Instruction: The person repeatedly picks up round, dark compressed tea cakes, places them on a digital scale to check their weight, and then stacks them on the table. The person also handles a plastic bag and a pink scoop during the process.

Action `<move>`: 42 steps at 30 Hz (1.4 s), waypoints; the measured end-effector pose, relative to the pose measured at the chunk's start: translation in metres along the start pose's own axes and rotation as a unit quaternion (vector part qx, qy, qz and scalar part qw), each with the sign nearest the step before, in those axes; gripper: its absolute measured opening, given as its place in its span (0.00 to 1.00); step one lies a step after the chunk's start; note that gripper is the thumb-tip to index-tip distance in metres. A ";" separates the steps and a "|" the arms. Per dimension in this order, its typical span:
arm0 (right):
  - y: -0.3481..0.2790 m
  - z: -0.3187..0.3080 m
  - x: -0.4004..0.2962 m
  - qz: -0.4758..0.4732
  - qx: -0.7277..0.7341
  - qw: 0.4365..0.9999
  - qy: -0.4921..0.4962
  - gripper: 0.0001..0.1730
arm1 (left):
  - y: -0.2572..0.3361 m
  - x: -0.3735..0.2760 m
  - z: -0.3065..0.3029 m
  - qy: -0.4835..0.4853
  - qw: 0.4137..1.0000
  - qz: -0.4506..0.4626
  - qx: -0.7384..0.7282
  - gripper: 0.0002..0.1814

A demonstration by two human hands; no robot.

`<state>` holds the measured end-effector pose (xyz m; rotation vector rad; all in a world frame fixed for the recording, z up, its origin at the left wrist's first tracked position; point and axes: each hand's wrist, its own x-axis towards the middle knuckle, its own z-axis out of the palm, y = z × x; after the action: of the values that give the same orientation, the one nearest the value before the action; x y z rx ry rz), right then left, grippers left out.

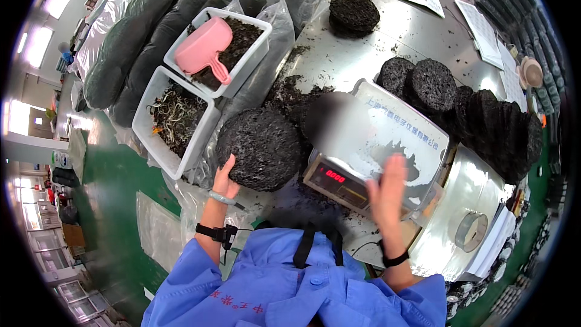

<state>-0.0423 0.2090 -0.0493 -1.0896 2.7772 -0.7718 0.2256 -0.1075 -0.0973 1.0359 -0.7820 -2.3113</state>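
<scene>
My left hand [226,181] grips the lower left edge of a round black disc [261,150], apparently dried seaweed, its thumb on the upper face. The disc is held at the left of an electronic scale [386,120] with a metal pan and a lit red display. Blurred, my right hand [389,186] is flat over the near right part of the pan with nothing in it; whether it touches the pan I cannot tell. Dark loose flakes [290,93] lie behind the disc. A blurred patch hides the pan's left corner.
At left stand two white plastic bins [174,170] of dark scraps, a pink scoop [204,45] in the far one. More discs stand in a row [490,122] at right and in a stack [354,13] at the back. A metal ring [472,231] lies on the right.
</scene>
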 end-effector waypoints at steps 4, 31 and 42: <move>-0.130 0.044 -0.013 -0.126 0.218 0.963 -0.096 0.40 | 0.018 -0.027 0.028 -0.078 0.994 -0.031 -0.067 0.29; -0.341 0.057 -0.022 -0.055 0.375 0.923 0.060 0.21 | 0.097 -0.133 0.015 -0.005 0.974 0.218 -0.062 0.25; -0.391 0.081 -0.019 -0.267 0.305 0.910 0.089 0.13 | 0.112 -0.151 -0.033 0.111 0.941 0.313 0.059 0.21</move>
<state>0.2340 -0.0579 0.0625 -1.6789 2.0628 -1.7147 0.3627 -0.1031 0.0348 0.9057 -0.9935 -1.5968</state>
